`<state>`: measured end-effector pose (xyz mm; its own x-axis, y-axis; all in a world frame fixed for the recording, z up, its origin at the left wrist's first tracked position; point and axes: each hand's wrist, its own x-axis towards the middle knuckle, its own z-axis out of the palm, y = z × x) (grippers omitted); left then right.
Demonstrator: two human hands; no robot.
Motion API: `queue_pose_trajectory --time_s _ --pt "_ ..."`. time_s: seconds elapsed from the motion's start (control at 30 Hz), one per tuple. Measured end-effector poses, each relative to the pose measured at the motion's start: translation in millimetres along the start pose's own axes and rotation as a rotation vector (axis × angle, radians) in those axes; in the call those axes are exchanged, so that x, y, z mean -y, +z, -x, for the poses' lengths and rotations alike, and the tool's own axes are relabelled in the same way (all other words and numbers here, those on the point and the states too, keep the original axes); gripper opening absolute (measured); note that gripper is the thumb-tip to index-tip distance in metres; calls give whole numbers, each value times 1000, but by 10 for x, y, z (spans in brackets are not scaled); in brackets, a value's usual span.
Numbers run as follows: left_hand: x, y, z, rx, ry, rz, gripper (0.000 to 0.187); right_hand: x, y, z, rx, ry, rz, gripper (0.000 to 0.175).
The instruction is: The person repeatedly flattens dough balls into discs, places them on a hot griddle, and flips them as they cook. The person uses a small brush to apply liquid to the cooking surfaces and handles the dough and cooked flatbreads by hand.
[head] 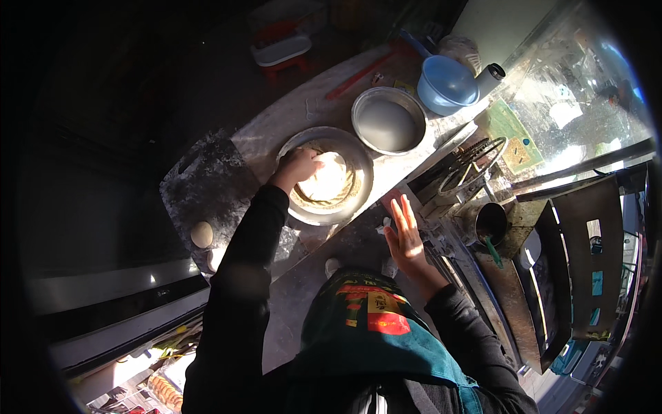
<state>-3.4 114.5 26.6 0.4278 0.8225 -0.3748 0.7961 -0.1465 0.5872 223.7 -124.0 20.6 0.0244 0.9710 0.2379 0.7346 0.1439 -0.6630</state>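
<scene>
My left hand (300, 166) reaches into a wide metal basin (365, 176) on the worktop, its fingers on the edge of a pale round piece, perhaps dough (327, 178), overexposed by sunlight. Brownish grains or crumbs (306, 203) line the basin around the piece. To the right, my right hand (406, 235) is raised beyond the worktop's front edge, fingers extended and nothing in it. Beside the basin stands a second metal bowl (389, 121) of cloudy, greyish content. At the left, a round dough ball (201, 234) rests on a dark, flour-dusted board (207, 181).
A blue plastic basin (449, 85) and a dark-topped cylindrical container (490, 77) stand at the worktop's far right end. Right of my right hand are a metal wheel mechanism (473, 168) and a metal pot (490, 220) with a green handle. A red stool (284, 67) stands beyond the worktop.
</scene>
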Motion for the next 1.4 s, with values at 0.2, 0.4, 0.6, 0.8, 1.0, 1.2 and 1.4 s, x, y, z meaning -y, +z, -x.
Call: queue_pose_trajectory --time_s 0.2,0.4,0.6,0.8,1.0,1.2,1.4 --pt "-964 202 651 436 101 937 27 47 -205 132 -89 571 -1052 63" --pt "-2563 1906 1069 -36 239 1034 25 -240 -1073 599 -608 704 -1254 40" --pt "-3935 3515 1507 323 224 1090 19 -1358 -2751 2435 -723 695 -1091 26" --pt "-5298 4438 1249 333 711 385 19 -2136 -4017 3503 -827 608 -377 24" --pt "-5531 4737 950 65 863 -227 27 -2990 -4036 3529 -177 446 567 33" --pt "-5323 4305 1097 -73 698 461 21 -3371 -3935 3154 10 331 571 35" --pt "-4862 3958 1421 -184 632 610 18 -3421 -3769 2739 90 346 614 57"
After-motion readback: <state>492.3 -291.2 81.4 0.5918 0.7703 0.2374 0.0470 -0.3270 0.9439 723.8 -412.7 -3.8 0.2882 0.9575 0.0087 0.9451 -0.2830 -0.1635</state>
